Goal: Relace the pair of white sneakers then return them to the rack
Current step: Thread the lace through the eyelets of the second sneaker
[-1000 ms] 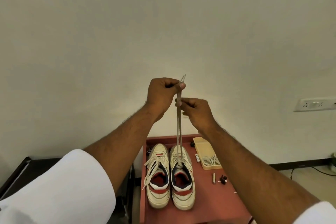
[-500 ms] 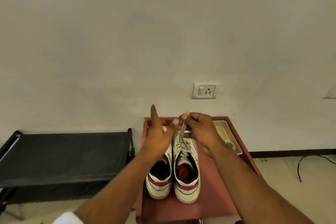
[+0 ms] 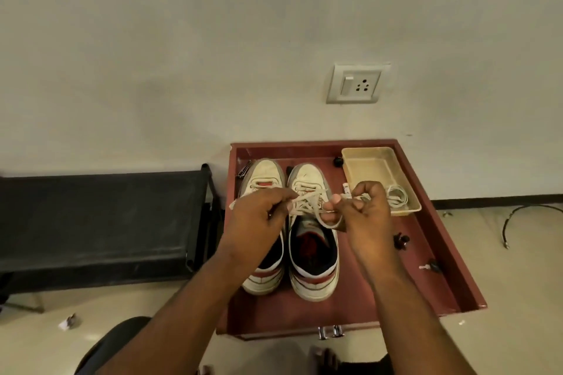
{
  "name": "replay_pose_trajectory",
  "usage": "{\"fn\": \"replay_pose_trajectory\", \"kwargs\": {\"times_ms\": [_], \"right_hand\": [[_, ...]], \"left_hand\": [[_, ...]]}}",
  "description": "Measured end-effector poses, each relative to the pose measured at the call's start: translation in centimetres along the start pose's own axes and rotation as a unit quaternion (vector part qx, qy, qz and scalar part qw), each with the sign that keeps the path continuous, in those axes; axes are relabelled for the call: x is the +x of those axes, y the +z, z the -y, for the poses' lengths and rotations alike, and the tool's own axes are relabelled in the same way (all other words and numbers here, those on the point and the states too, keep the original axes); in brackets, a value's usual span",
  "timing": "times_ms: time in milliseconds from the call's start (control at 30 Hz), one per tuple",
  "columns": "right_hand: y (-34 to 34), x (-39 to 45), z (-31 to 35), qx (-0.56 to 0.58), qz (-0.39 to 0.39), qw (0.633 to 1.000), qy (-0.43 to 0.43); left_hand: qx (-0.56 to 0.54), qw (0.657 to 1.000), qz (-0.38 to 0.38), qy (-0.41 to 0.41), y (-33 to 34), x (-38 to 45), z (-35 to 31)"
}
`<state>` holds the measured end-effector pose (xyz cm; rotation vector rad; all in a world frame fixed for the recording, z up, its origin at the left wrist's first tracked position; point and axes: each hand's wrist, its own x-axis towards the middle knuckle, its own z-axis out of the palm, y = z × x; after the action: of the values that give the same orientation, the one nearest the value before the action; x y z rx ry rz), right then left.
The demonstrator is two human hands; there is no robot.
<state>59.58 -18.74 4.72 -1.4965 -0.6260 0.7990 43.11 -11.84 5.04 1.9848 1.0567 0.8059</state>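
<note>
Both hands have dropped from the raised pull of 1 second ago and now work low over the shoes, the lace no longer stretched upward. The left hand (image 3: pixel 259 213) pinches one end of the lace (image 3: pixel 307 202) between thumb and fingers, and the right hand (image 3: pixel 362 210) grips the other end, a loop hanging under its thumb; the 2 hands sit close together with the lace crossing between them above the right sneaker (image 3: pixel 313 234). The left sneaker (image 3: pixel 263 173) stands just beside it, partly hidden by the left hand. Both shoes rest toes-far on the red tray (image 3: pixel 426 259). A beige tub (image 3: pixel 377 167) at the tray's far right holds a coiled spare lace (image 3: pixel 397 196). A black rack (image 3: pixel 100 216) stands left of the tray, and a wall socket (image 3: pixel 355 84) is on the far wall.
</note>
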Motion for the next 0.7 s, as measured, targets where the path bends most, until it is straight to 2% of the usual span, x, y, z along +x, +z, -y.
{"fn": "replay_pose_trajectory", "kwargs": {"times_ms": [100, 167, 200, 233, 300, 333, 367, 400, 433, 500, 533, 567, 600, 700], "right_hand": [[-1.2, 0.3, 0.9, -0.053, -0.002, 0.997, -0.054], [-2.6, 0.8, 1.4, -0.173, 0.016, 0.98, -0.096], [-3.2, 0.9, 1.5, -0.259, 0.04, 0.96, -0.1], [-3.4, 0.9, 1.4, -0.361, 0.069, 0.926, -0.087], [-3.3, 0.6, 0.8, -0.583, 0.101, 0.806, -0.01], [-3.1, 0.6, 0.4, -0.655, 0.107, 0.747, 0.037], [-2.9, 0.5, 0.0, -0.685, 0.115, 0.717, 0.056], [-2.8, 0.7, -0.5, -0.683, 0.126, 0.718, 0.044], [-2.8, 0.9, -1.0, -0.65, 0.143, 0.746, 0.019], [-2.7, 1.5, -1.6, -0.457, 0.196, 0.867, 0.017], [-2.5, 1.6, -1.9, -0.335, 0.222, 0.915, 0.042], [-2.5, 1.8, -2.3, -0.251, 0.237, 0.936, 0.071], [-2.5, 1.9, -2.5, -0.223, 0.239, 0.942, 0.078], [-2.7, 2.3, -2.5, -0.333, 0.169, 0.928, 0.0]], "left_hand": [[0.117, 0.988, 0.081, -0.068, -1.2, 0.2, 0.0], [0.196, 0.972, 0.105, -0.08, -2.4, 0.7, -0.6], [0.241, 0.962, 0.108, -0.065, -2.9, 1.0, -0.8], [0.294, 0.949, 0.105, -0.042, -3.4, 1.2, -1.1], [0.392, 0.914, 0.105, -0.018, -3.8, 1.4, -1.6], [0.419, 0.9, 0.117, -0.023, -3.8, 1.4, -1.7], [0.433, 0.891, 0.134, -0.025, -3.7, 1.4, -1.7], [0.432, 0.889, 0.152, -0.023, -3.6, 1.4, -1.6], [0.413, 0.894, 0.171, -0.019, -3.5, 1.5, -1.5], [0.339, 0.922, 0.189, -0.008, -3.4, 1.9, -1.1], [0.283, 0.94, 0.192, -0.005, -3.3, 2.1, -0.9], [0.214, 0.958, 0.191, -0.004, -3.2, 2.1, -0.6], [0.136, 0.973, 0.184, -0.009, -3.1, 2.0, -0.5], [-0.055, 0.986, 0.144, -0.062, -2.5, 1.6, -0.7]]}}
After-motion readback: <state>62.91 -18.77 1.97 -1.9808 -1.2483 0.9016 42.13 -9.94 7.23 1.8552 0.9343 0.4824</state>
